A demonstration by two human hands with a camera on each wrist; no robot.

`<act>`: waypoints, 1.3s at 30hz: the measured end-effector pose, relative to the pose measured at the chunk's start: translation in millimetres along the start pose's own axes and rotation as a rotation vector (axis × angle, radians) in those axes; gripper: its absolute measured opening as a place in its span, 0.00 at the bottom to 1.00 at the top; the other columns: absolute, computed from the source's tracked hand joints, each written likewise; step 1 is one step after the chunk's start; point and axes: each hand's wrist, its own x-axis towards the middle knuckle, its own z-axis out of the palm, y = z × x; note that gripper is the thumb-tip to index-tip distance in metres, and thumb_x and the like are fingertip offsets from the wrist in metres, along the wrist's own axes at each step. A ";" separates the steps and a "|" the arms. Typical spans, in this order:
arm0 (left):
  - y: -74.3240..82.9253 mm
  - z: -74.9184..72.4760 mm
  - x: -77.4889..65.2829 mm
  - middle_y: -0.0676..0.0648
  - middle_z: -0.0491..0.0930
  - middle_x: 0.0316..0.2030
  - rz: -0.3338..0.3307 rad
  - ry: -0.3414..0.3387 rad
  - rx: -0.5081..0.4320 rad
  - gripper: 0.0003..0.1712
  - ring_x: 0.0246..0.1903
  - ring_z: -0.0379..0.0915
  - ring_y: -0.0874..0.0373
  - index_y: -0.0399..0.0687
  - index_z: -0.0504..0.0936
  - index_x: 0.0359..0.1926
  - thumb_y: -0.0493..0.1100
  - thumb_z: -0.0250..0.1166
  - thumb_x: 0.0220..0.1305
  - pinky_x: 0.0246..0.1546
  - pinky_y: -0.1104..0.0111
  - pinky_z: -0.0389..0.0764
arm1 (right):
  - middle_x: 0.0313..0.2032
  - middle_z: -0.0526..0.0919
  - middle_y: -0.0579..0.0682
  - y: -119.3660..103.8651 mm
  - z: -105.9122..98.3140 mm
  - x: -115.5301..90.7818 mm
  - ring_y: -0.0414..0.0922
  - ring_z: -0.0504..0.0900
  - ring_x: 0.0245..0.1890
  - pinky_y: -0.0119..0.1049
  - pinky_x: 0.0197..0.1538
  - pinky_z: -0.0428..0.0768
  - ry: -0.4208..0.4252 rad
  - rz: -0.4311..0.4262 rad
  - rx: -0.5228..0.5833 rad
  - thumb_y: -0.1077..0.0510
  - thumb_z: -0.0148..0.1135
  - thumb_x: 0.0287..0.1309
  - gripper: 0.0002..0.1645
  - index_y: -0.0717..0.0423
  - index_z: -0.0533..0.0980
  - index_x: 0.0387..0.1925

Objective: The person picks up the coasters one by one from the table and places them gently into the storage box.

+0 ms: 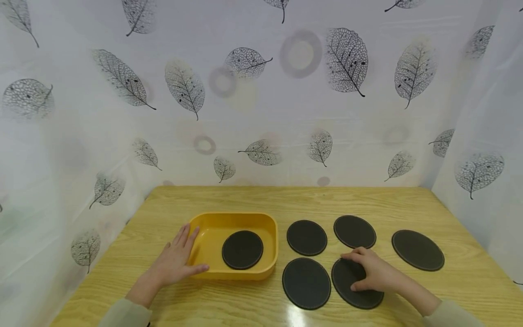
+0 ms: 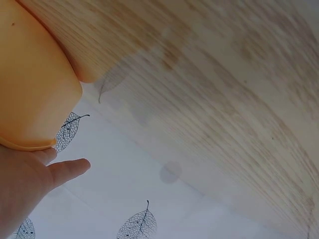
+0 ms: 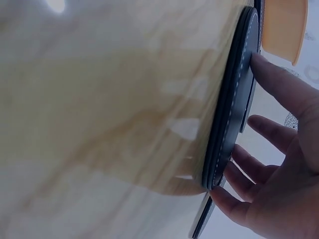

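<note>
My left hand [image 1: 177, 259] rests on the left end of a yellow plastic tray [image 1: 274, 245], fingers spread over the rim and thumb across the front edge. One round black coaster [image 1: 243, 250] with stitched edging lies inside the tray. My right hand [image 1: 373, 270] is over another black coaster [image 1: 353, 293], thumb and fingers apart, fingertips at its top face and far edge. From the right wrist, this coaster [image 3: 232, 109] shows a layered edge, close to the table. The left wrist view has the tray's outer wall [image 2: 40, 74] beside my left hand [image 2: 25, 184].
More round black coasters lie flat on the wooden table [image 1: 229, 309]: a front one [image 1: 306, 284] beside the right hand, two behind [image 1: 307, 237] and one [image 1: 417, 250] at far right. A pale leaf-print curtain [image 1: 261, 113] hangs behind the table and along both sides.
</note>
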 end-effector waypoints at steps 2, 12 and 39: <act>0.0 0.1 0.1 0.29 0.41 0.64 0.000 -0.001 0.000 0.55 0.63 0.38 0.37 0.37 0.46 0.66 0.68 0.56 0.49 0.47 0.36 0.55 | 0.43 0.67 0.55 -0.4 -0.1 0.1 0.55 0.67 0.44 0.49 0.41 0.70 -0.007 0.003 -0.004 0.44 0.71 0.33 0.44 0.62 0.69 0.53; 1.0 -0.6 -0.4 0.29 0.41 0.64 -0.001 0.004 0.003 0.55 0.62 0.38 0.37 0.36 0.47 0.66 0.67 0.57 0.50 0.47 0.36 0.55 | 0.37 0.66 0.50 -2.8 1.7 -1.0 0.47 0.64 0.38 0.43 0.36 0.68 -0.028 0.008 -0.073 0.38 0.70 0.27 0.47 0.57 0.71 0.52; -2.1 2.0 0.3 0.30 0.40 0.64 -0.013 -0.011 -0.002 0.55 0.63 0.36 0.38 0.37 0.46 0.66 0.68 0.56 0.50 0.48 0.36 0.54 | 0.51 0.69 0.61 0.1 -12.5 -6.2 0.58 0.70 0.46 0.44 0.42 0.72 -0.055 -0.064 0.084 0.46 0.68 0.39 0.43 0.62 0.65 0.56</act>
